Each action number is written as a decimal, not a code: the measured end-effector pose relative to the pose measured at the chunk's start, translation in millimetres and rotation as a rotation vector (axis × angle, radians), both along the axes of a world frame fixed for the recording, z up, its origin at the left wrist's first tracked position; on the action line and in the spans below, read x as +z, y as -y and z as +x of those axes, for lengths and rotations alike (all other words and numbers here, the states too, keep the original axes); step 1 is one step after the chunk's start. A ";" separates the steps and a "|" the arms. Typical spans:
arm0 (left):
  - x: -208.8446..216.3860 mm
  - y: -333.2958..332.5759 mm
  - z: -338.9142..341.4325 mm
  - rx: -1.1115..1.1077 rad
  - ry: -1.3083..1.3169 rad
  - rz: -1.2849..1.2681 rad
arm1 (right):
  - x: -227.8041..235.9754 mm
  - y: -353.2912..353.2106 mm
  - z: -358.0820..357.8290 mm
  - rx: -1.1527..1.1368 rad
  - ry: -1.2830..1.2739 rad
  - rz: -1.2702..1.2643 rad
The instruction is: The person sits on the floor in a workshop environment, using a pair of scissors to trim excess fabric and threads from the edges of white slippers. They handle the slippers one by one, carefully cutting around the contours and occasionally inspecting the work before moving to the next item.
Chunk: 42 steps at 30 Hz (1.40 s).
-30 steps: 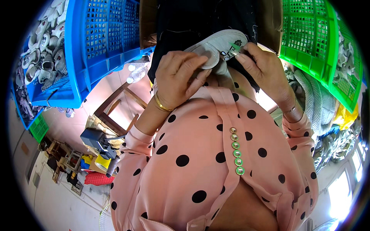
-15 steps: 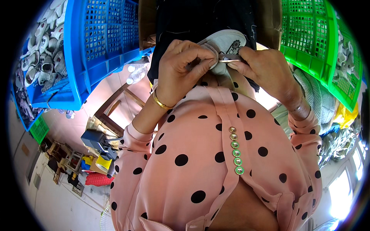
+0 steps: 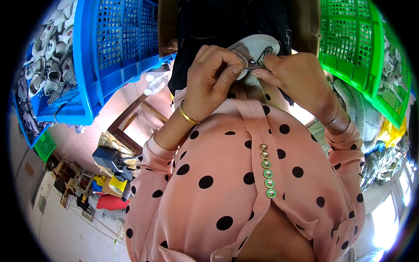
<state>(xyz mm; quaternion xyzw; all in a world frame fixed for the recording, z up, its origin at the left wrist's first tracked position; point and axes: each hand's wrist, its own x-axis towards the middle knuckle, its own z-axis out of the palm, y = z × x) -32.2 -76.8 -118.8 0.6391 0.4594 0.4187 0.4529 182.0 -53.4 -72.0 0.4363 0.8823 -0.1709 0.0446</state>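
A small greyish-white shoe (image 3: 255, 46) with a dark flower pattern lies over my black-clothed lap at the top middle. My left hand (image 3: 214, 72) is closed on the near side of it, thumb and forefinger pinching its edge. In my right hand (image 3: 301, 78), thumb and forefinger grip a thin, flat metal tool (image 3: 253, 67), whose exact kind I cannot make out. Its tip meets the shoe's edge beside my left thumb. Much of the shoe is hidden behind my fingers.
At the left, a blue plastic crate (image 3: 98, 87) holds many similar small shoes (image 3: 48, 65). A green crate (image 3: 349, 61) stands at the right, more shoes (image 3: 393, 65) beyond it. Clear plastic bottles (image 3: 155, 83) and a wooden frame (image 3: 131, 118) lie left of my arm.
My right hand has moved slightly left, toward the left hand. The metal tool, nearly level before, is now slanted and shows less of its length. My left hand stays on the shoe.
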 end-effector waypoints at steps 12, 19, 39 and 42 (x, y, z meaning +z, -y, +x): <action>-4.9 12.5 -22.6 0.240 0.607 -0.491 | -34.3 -2.8 -11.5 0.062 -0.503 0.090; 13.8 13.3 -44.6 -0.005 -0.554 0.252 | -41.4 -3.3 -12.9 -0.001 -0.599 0.071; 10.1 -2.0 -42.8 -0.240 0.453 -0.896 | -33.1 8.6 -14.7 -0.491 -0.942 -0.944; 5.7 -0.4 -40.1 -0.210 0.455 -0.893 | -31.9 12.4 -13.4 -0.332 -0.588 -0.337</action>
